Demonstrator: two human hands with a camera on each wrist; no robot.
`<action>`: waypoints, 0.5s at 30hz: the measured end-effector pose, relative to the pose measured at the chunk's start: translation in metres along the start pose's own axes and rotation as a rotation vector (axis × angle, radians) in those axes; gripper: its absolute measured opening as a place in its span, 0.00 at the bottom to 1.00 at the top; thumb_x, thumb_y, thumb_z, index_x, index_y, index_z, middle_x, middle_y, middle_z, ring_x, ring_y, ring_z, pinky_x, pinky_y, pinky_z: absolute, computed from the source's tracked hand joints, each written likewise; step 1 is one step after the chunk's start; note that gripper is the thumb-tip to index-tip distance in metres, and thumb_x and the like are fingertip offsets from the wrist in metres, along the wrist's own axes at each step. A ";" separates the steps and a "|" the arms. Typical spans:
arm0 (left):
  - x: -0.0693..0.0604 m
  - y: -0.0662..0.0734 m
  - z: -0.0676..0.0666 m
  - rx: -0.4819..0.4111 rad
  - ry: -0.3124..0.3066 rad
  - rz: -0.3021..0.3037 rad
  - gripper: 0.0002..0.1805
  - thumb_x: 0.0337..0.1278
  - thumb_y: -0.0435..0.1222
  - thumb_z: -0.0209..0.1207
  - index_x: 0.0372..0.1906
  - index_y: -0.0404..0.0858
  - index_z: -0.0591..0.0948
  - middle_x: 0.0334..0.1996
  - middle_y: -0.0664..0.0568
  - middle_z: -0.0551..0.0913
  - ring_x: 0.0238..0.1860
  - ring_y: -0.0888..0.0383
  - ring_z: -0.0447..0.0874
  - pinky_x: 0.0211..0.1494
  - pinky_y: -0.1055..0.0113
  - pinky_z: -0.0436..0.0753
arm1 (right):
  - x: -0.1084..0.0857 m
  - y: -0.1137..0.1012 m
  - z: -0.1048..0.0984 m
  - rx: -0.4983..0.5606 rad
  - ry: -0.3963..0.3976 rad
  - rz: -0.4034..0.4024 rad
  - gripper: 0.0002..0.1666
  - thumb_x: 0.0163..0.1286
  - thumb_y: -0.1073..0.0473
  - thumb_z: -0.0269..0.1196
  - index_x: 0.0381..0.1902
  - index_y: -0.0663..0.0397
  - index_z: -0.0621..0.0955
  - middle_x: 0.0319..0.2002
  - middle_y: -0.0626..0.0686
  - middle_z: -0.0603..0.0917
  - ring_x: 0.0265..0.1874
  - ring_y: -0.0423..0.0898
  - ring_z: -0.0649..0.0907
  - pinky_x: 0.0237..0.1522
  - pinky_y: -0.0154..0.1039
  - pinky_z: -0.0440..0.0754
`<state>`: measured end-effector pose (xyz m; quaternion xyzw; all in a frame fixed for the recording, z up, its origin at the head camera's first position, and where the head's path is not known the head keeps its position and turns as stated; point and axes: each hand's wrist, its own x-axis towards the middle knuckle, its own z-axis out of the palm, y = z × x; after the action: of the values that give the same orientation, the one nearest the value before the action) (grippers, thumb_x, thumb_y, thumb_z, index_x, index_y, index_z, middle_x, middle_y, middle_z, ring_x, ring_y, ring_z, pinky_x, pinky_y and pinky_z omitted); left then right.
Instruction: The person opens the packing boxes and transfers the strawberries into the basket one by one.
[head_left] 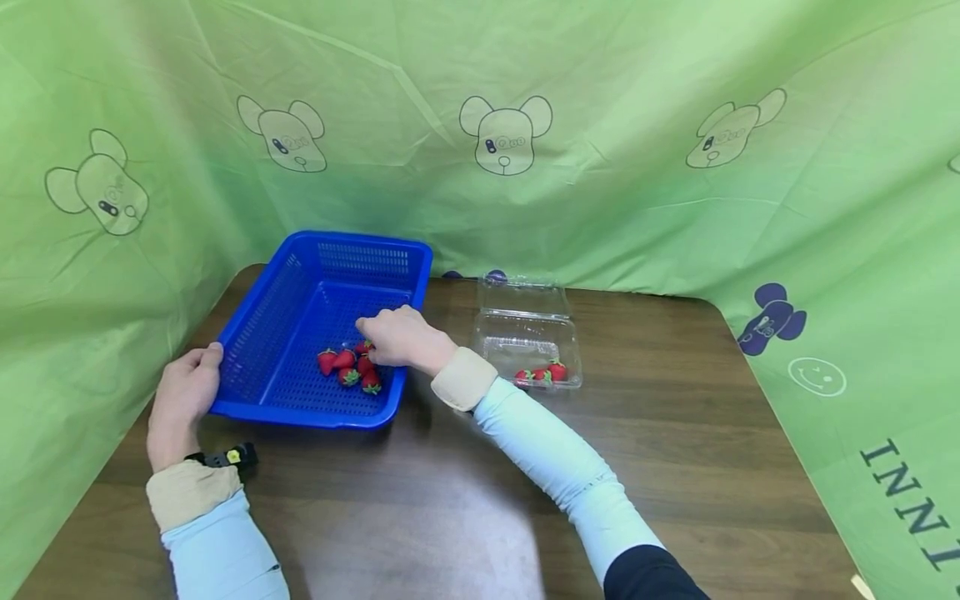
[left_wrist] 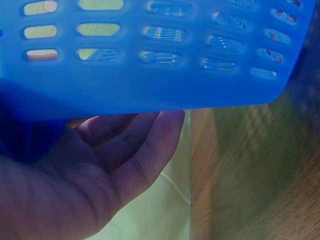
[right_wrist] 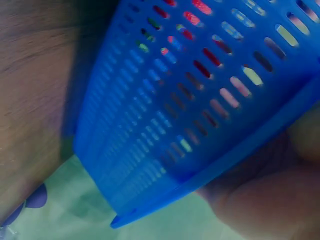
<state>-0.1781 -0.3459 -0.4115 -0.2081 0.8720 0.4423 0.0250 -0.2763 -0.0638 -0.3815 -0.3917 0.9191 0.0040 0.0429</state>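
A blue plastic basket (head_left: 255,412) with slotted walls stands on the left of the table. My left hand (head_left: 183,387) grips its left rim, thumb on top; in the left wrist view the fingers (left_wrist: 145,155) curl against the basket's outside. Several red strawberries (head_left: 348,377) with green leaves lie in the basket's near right part. My right hand (head_left: 408,337) reaches over the right rim, its fingers down among the strawberries. The fingertips are partly hidden, so I cannot tell whether they pinch one. From the right wrist, the slotted wall (right_wrist: 150,100) covers most of that hand.
Right of the basket, a clear plastic clamshell box (head_left: 517,329) lies with its lid (head_left: 525,293) folded back. A few strawberries (head_left: 542,375) sit along its near edge. The brown wooden table (head_left: 660,433) meets a green printed curtain (head_left: 600,200) at the back and sides.
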 end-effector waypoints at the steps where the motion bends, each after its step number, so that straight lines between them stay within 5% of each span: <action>1: 0.000 0.000 0.000 0.000 -0.006 -0.004 0.41 0.68 0.61 0.29 0.68 0.32 0.65 0.61 0.30 0.66 0.57 0.36 0.64 0.56 0.44 0.64 | 0.001 -0.002 0.000 -0.005 -0.029 0.013 0.07 0.64 0.51 0.61 0.38 0.44 0.77 0.28 0.44 0.81 0.30 0.43 0.80 0.31 0.42 0.74; 7: 0.000 0.001 0.000 0.003 -0.013 -0.015 0.42 0.67 0.62 0.29 0.67 0.33 0.65 0.59 0.31 0.67 0.55 0.37 0.64 0.55 0.45 0.65 | 0.007 -0.012 0.003 -0.014 -0.170 0.062 0.06 0.65 0.51 0.61 0.39 0.40 0.78 0.37 0.43 0.83 0.39 0.43 0.79 0.45 0.43 0.72; 15: 0.000 0.001 -0.001 0.020 0.010 0.003 0.40 0.68 0.60 0.29 0.64 0.32 0.69 0.56 0.32 0.70 0.52 0.40 0.67 0.50 0.51 0.66 | 0.009 -0.010 0.003 0.006 -0.145 0.063 0.03 0.65 0.52 0.60 0.33 0.41 0.78 0.31 0.42 0.81 0.34 0.42 0.78 0.38 0.41 0.71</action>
<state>-0.1789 -0.3461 -0.4100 -0.2090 0.8768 0.4326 0.0219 -0.2746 -0.0770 -0.3852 -0.3610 0.9255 0.0311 0.1105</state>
